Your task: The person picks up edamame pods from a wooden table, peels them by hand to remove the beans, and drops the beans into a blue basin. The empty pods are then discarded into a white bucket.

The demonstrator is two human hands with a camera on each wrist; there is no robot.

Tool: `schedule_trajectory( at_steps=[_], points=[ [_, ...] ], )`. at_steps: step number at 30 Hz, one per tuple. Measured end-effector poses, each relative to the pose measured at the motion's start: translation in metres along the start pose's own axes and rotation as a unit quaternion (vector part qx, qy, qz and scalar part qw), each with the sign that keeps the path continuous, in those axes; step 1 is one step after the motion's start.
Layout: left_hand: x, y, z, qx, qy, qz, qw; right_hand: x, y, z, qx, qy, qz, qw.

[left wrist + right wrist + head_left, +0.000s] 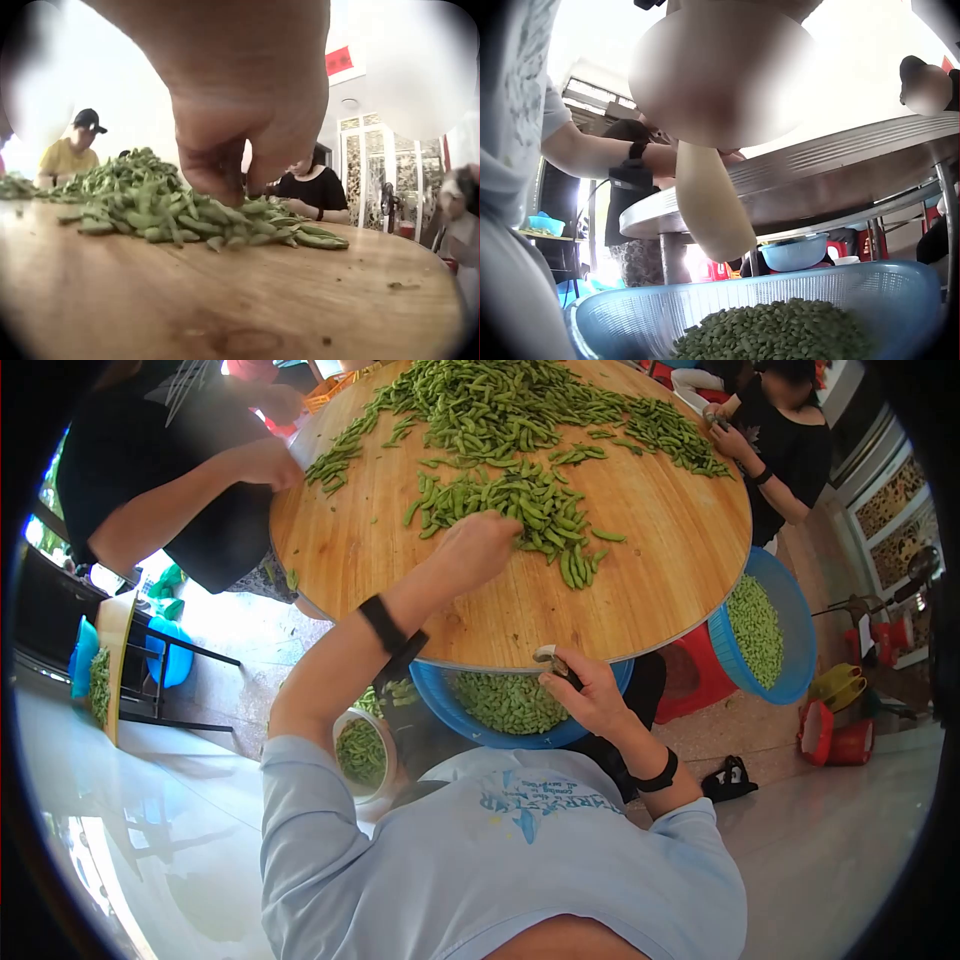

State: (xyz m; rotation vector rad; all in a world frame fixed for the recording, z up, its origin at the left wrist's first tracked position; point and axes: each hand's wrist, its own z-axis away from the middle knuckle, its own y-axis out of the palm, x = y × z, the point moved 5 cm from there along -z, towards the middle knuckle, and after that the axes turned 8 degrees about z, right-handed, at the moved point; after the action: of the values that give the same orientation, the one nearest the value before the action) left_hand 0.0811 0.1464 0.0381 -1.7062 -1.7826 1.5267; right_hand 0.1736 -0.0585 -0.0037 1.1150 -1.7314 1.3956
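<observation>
My left hand (465, 560) reaches over the round table to the near heap of green soybean pods (545, 505). In the left wrist view its fingers (217, 176) are curled down and pinch among the pods (202, 217). By the near table edge, my right hand (595, 700) grips a small dark tool with a pale end (546, 654); its exact kind I cannot tell. In the right wrist view a cream, rounded piece (712, 206) points down from the blurred hand. Under that hand, a blue basket (742, 285) holds shelled beans (780, 330).
A larger pod heap (480, 405) covers the far side of the wooden table (640, 590). Other people sit or stand around it, one arm (190, 500) at the left. A second blue basin (790, 610) of beans stands right, a pale bucket (365, 755) below left.
</observation>
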Motion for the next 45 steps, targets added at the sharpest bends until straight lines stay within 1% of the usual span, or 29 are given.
schedule_trajectory(
  at_steps=[1,3,5,6,7,8,9,10,11,12,13,15,18,19,21,22,23,24,25,27,28,30,31,33,34,36,38,42,45],
  points=[
    [-0.001,0.006,-0.008,-0.005,-0.003,0.001,1.0,-0.004,-0.001,0.002,-0.008,0.014,-0.013,1.0],
    [0.009,0.013,-0.018,-0.017,-0.125,-0.062,0.99,-0.011,-0.002,0.003,-0.013,0.027,-0.026,0.999],
    [0.031,0.028,-0.017,-0.029,-0.12,-0.046,0.991,-0.013,-0.006,0.004,-0.026,0.011,-0.037,0.999],
    [0.029,0.024,-0.018,-0.039,-0.111,-0.032,0.993,-0.011,-0.009,0.005,-0.028,0.009,-0.037,0.999],
    [0.028,0.018,-0.017,-0.038,-0.106,-0.035,0.993,-0.013,-0.01,0.006,-0.023,0.07,-0.133,0.988],
    [0.029,0.016,-0.011,0.005,-0.119,-0.029,0.992,-0.017,-0.009,0.008,-0.019,0.129,-0.228,0.965],
    [0.027,0.011,-0.005,0.049,-0.131,-0.024,0.99,-0.019,-0.012,0.007,-0.026,0.127,-0.232,0.964],
    [0.032,0.011,0.002,0.055,-0.126,-0.028,0.99,-0.022,-0.013,0.006,-0.026,0.129,-0.246,0.96],
    [0.046,0.013,0.012,0.052,-0.198,0.107,0.973,-0.024,-0.013,0.004,-0.026,0.13,-0.26,0.957],
    [0.052,0.013,0.02,0.046,-0.265,0.237,0.933,-0.023,-0.012,0.001,-0.032,0.127,-0.265,0.955],
    [0.052,0.009,0.024,0.051,-0.262,0.233,0.935,-0.02,-0.009,-0.002,-0.025,0.13,-0.289,0.948],
    [0.053,0.007,0.031,0.056,-0.322,0.312,0.892,-0.018,-0.006,-0.008,-0.027,0.13,-0.316,0.94],
    [0.043,0.005,0.038,0.071,-0.341,0.313,0.884,-0.017,-0.001,-0.014,-0.008,0.139,-0.351,0.926],
    [0.045,0.008,0.042,0.072,-0.341,0.312,0.884,-0.016,-0.002,-0.015,-0.02,0.15,-0.364,0.919],
    [0.044,0.01,0.042,0.021,-0.281,0.411,0.867,-0.015,-0.001,-0.019,-0.034,0.16,-0.378,0.911],
    [0.042,0.011,0.043,0.024,-0.281,0.412,0.866,-0.016,-0.002,-0.019,-0.041,0.162,-0.401,0.901],
    [0.037,0.005,0.04,-0.003,-0.222,0.279,0.934,-0.016,-0.002,-0.02,-0.047,0.164,-0.423,0.89],
    [0.026,-0.001,0.038,-0.031,-0.157,0.139,0.977,-0.017,-0.001,-0.02,-0.05,0.165,-0.423,0.89],
    [0.02,-0.001,0.041,-0.03,-0.157,0.142,0.977,-0.018,0.0,-0.02,-0.049,0.161,-0.422,0.891],
    [0.013,-0.001,0.043,-0.022,-0.201,0.201,0.958,-0.018,-0.004,-0.022,-0.046,0.152,-0.419,0.894],
    [0.009,-0.002,0.042,-0.02,-0.202,0.201,0.958,-0.017,-0.006,-0.02,-0.06,0.153,-0.413,0.896],
    [-0.009,-0.011,0.044,-0.09,-0.115,0.127,0.981,-0.021,-0.005,-0.012,-0.071,0.161,-0.41,0.895],
    [-0.017,-0.015,0.045,-0.09,-0.118,0.126,0.981,-0.022,-0.005,-0.012,-0.066,0.153,-0.395,0.904],
    [-0.034,-0.009,0.044,-0.001,-0.121,0.159,0.98,-0.023,-0.005,-0.011,-0.061,0.146,-0.379,0.912],
    [-0.037,-0.004,0.047,-0.002,-0.123,0.16,0.979,-0.022,-0.005,-0.009,-0.068,0.145,-0.369,0.916],
    [-0.048,0.012,0.048,0.042,-0.044,0.115,0.991,-0.024,-0.007,-0.009,-0.073,0.142,-0.357,0.92],
    [-0.051,0.027,0.049,0.059,-0.051,0.094,0.992,-0.03,-0.009,-0.008,-0.094,0.154,-0.38,0.907],
    [-0.059,0.044,0.049,0.101,-0.068,0.052,0.991,-0.026,-0.013,-0.005,-0.106,0.163,-0.375,0.906],
    [-0.058,0.055,0.051,0.096,-0.053,0.008,0.994,-0.026,-0.015,0.001,-0.108,0.176,-0.374,0.904]
  ],
)
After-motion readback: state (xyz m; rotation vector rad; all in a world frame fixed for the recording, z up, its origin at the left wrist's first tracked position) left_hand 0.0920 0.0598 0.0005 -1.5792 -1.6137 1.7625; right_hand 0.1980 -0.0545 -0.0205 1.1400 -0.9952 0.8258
